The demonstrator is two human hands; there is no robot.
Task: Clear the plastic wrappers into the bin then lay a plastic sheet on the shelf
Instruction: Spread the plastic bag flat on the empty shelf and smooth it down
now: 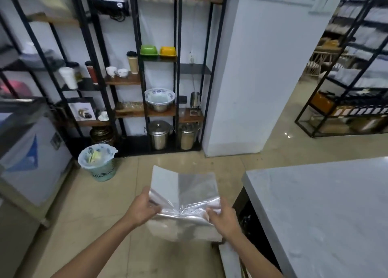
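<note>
1. Hands held the job: the left hand (142, 209) and the right hand (223, 216) were a little apart, each pinched shut on one side of a clear plastic sheet (184, 193).
2. Sheet was up in the air over the floor (94, 225), not on any shelf yet. Its far edge curled up and its near part hung down below the hands. It crinkled in the middle, where the hands pulled at it.
3. Step in hand looked like the second one: carrying and opening the sheet to lay it down. No loose wrappers showed on the floor or on the table (325, 204), so the clearing part seemed done.
4. Bin (98, 162) stood ahead on the left, with a bag in it and some rubbish inside.
5. Next move likely called for walking to the rack (159, 67) ahead, holding the sheet flat and wide, then sliding it onto a bare shelf (195, 68).
6. Room to move was good straight ahead. The table corner sat just beside the right hand, so the sheet could catch there. A white pillar (252, 78) stood to the right of the rack.
</note>
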